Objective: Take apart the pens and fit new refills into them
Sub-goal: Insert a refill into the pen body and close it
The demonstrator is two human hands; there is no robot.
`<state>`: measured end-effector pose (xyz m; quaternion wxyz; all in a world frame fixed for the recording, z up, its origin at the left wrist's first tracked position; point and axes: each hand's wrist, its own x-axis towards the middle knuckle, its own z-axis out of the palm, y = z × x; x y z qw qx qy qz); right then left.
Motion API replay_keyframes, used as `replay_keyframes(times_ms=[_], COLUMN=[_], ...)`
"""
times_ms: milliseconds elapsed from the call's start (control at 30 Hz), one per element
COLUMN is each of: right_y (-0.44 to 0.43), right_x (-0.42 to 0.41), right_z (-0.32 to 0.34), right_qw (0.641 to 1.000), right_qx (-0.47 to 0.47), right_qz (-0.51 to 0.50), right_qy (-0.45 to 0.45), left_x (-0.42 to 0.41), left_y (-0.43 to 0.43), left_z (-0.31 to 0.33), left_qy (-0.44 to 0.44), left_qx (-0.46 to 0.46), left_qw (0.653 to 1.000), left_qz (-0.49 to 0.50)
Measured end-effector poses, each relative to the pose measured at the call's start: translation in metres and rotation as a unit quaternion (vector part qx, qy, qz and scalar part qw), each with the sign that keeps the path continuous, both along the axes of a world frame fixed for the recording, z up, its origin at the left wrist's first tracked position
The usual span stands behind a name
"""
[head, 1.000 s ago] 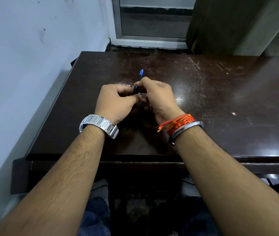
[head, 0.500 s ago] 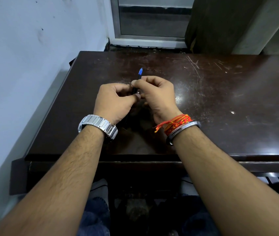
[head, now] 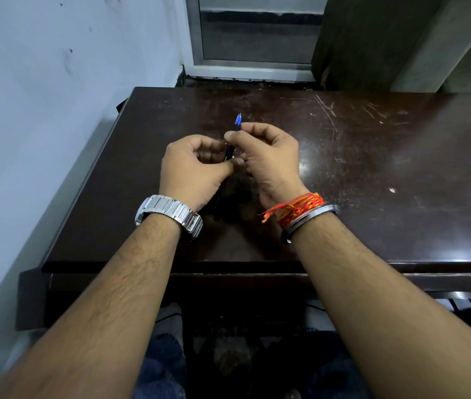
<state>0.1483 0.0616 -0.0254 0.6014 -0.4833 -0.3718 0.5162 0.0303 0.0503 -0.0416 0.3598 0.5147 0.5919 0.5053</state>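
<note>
Both hands meet over the dark bench (head: pixel 372 168), near its middle, and I see them sharing one pen (head: pixel 231 151). My left hand (head: pixel 192 168) is curled closed around the pen's dark lower barrel, thumb pressed toward the fingers. My right hand (head: pixel 269 156) is pinched shut on the upper part, thumb and forefinger clamped just below the blue tip (head: pixel 238 120), the other fingers folded loosely. The pen stands nearly upright, raised off the bench, tip leaning slightly away from me toward the window frame (head: pixel 246 67) behind the bench. A metal watch (head: pixel 168 210) sits on the left wrist; orange threads (head: pixel 294 207) and a steel bangle (head: pixel 309 220) ring the right.
</note>
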Motion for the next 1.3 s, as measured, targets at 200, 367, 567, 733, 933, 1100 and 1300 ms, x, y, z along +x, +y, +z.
replay_keyframes(times_ms=[200,367,567,733,933,1100,1300], right_y=[-0.0002,0.0005,0.0021,0.0038,0.0024,0.0023,0.0016], right_x=[0.0021,0.0016,0.0019,0.0021,0.0022,0.0030,0.0008], right_z=[0.0007,0.0008,-0.0012,-0.0017,-0.0019,-0.0012,0.0004], right_qw=[1.000,1.000,1.000,1.000,1.000,1.000,1.000], right_qx=[-0.001,0.001,-0.001,0.000,0.002,0.002,-0.006], right_qz=[-0.007,-0.004,-0.010,-0.009,-0.007,-0.006,-0.009], right_qy=[-0.018,0.002,-0.014,-0.006,-0.008,-0.018,-0.006], left_x=[0.0028,0.0014,0.0034,0.0033,0.0057,0.0062,0.0068], left_y=[0.0023,0.0021,0.0016,0.0011,-0.0001,0.0005,0.0006], left_z=[0.0012,0.0001,0.0001,0.0007,0.0018,0.0039,0.0021], left_qy=[-0.009,0.003,-0.001,-0.003,0.009,-0.008,0.009], left_qx=[-0.024,0.001,-0.013,0.001,0.004,-0.001,0.014], left_qw=[1.000,1.000,1.000,1.000,1.000,1.000,1.000], left_qz=[-0.008,-0.004,-0.013,-0.003,0.008,0.006,0.016])
